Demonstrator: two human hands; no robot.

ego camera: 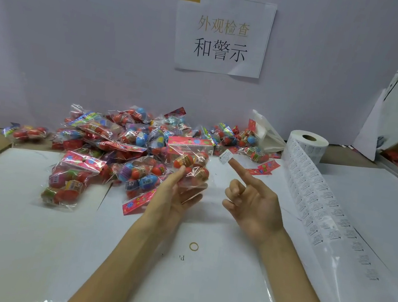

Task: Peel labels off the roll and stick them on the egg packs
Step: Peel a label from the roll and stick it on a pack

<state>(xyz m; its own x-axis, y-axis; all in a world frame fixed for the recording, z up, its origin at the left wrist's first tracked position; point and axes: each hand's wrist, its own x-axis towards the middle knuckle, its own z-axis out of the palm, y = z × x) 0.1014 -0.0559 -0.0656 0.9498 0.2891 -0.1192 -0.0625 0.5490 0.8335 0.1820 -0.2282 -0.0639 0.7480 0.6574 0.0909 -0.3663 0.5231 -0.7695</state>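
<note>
Label (225, 156) is off the roll and in the air, stuck by one edge to the tip of my right forefinger (239, 168). My right hand (254, 204) points that finger up and to the left, and its other fingers are curled in on nothing. My left hand (176, 195) grips a pack (191, 161) from below, thumb on the near face and fingers under it, raised above the table (26, 241) in front of the pile (118, 137). The pack stands roughly on end, with its pink header at the top, away from me, and the eggs bunched low by my thumb.

The label hangs just right of the header's right end, near but not touching. So the right hand is the one to close the gap, with a short move leftward. I judge the film slack and crinkly, so I'd want my left fingers backing the spot I press. The roll (307, 143) stands well off to the right at the back, its strip (325, 212) running along the table towards me past my right wrist.
</note>
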